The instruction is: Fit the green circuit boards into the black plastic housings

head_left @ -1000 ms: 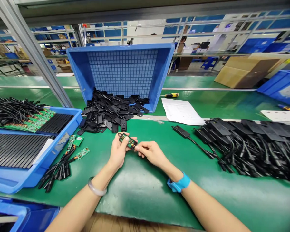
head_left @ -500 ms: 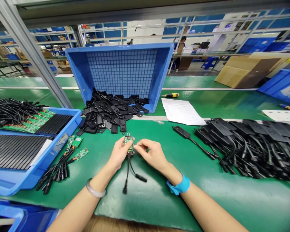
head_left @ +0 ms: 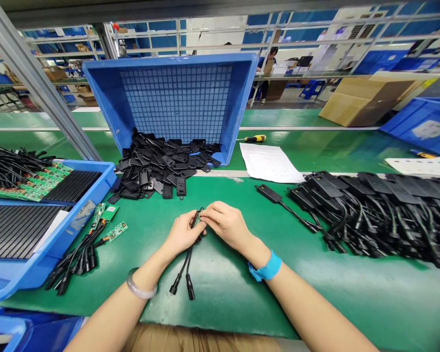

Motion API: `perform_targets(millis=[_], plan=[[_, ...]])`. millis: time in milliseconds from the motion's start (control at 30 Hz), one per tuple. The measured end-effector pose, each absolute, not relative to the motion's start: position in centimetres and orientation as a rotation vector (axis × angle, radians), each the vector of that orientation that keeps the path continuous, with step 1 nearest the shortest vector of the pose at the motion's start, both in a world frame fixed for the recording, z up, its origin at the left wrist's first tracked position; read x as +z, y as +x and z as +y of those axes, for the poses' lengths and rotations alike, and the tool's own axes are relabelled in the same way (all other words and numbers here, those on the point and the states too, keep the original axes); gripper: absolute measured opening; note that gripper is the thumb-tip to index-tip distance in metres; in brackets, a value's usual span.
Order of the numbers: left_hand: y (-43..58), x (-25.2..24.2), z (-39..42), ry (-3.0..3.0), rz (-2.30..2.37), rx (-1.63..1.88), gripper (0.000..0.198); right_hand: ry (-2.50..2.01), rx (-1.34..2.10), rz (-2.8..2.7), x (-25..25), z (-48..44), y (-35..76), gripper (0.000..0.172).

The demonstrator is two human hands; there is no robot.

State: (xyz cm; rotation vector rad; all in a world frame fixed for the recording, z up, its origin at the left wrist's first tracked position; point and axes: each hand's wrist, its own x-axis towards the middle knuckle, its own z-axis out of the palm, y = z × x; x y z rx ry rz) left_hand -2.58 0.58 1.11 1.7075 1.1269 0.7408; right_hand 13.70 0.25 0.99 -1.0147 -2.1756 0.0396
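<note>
My left hand [head_left: 182,231] is closed around a small green circuit board [head_left: 197,219], which appears to sit in a black plastic case. Two black cables [head_left: 189,264] with plug ends hang from it toward me. The fingertips of my right hand [head_left: 225,223] pinch at the board's right side, hiding part of it. Beyond my hands, a heap of black plastic case pieces [head_left: 157,164] spills out of a tipped blue crate [head_left: 176,98]. Left of my hands lie several loose circuit boards [head_left: 116,231] with black cables.
A blue tray [head_left: 95,188] on the left holds rows of black strips and cabled boards. Finished-looking black cased units [head_left: 355,210] pile up at right, beside a single cased unit [head_left: 269,193]. Paper [head_left: 269,162], a screwdriver [head_left: 254,139] and a cardboard box [head_left: 363,100] lie farther back.
My left hand has turned the board, so its face shows less. My right fingertips have come up onto it, and the cable ends have swung left. The view has shifted slightly.
</note>
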Motion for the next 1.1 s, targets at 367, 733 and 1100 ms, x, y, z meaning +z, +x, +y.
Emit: perform_targets(millis=[367,733,1100], plan=[[-2.69,1.18,0.60,1.729,1.138,0.735,0.012,-0.987,0.068,-2.172,0.93,0.44,13.85,0.025],[-2.74,0.93,0.72,1.729,1.159,0.731,0.012,-0.952,-0.014,-2.158,0.60,0.52,13.58,0.025],[-2.72,1.00,0.67,1.740,1.169,0.708,0.010,-0.929,-0.010,-2.233,0.89,0.81,13.71,0.024]])
